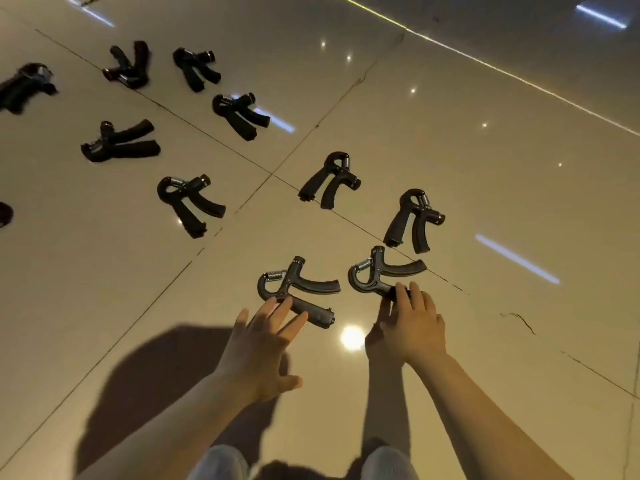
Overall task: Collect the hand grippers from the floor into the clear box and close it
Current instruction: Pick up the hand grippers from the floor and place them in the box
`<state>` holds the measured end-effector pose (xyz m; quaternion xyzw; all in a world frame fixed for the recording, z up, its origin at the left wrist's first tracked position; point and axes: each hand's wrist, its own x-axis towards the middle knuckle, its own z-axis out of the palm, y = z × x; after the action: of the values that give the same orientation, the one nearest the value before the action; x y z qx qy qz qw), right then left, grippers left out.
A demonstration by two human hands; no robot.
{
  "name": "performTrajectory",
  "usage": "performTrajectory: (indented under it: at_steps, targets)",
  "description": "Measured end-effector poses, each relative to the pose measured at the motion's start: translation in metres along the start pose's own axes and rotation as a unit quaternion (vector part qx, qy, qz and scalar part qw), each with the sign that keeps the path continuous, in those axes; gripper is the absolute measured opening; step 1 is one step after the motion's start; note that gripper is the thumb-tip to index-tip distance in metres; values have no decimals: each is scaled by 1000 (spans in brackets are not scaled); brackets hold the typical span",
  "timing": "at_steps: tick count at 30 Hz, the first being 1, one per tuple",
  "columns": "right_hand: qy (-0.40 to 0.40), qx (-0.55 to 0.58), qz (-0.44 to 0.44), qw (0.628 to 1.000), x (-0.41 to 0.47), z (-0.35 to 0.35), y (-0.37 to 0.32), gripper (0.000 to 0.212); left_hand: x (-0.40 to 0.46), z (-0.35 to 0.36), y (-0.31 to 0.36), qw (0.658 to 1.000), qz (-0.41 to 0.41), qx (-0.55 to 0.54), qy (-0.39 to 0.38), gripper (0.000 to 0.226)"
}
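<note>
Several black hand grippers with steel springs lie scattered on the glossy tiled floor. My left hand [263, 344] reaches with spread, straight fingers onto the lower handle of the nearest left hand gripper [299, 289]. My right hand [412, 323] has its fingers curled over the lower handle of the nearest right hand gripper [381, 271], which lies on the floor. Two more hand grippers [330, 180] [414, 220] lie just beyond. The clear box is not in view.
Further hand grippers lie to the far left, such as one [188, 204] mid-left and another [239, 114] farther back. The beige floor tiles [485, 168] show grout lines, a crack at right and bright light reflections. My knees show at the bottom edge.
</note>
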<state>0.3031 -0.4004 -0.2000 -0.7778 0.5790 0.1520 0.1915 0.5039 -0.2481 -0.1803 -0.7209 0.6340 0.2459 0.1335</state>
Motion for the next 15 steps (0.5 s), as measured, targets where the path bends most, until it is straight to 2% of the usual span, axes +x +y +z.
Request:
performTrajectory:
  at_steps: [3,7,10,14,15]
  targets:
    - [54,-19,-26,998,2,14,6,58,9,16,-11,999,27,32,-4,98]
    - [21,-84,-76,993,-25,32,14,46,30,14,-9,998,35,20,55,100]
    - [44,-111,-82,989,-42,45,25,54,53,7,5,995,51,36,79,98]
    - [88,-74,-82,990,-38,40,32,72,78,5,28,997,58,53,24,96]
    - [91,-58,-73,991,-33,37,33,81,81,6,30,997,61,37,39,99]
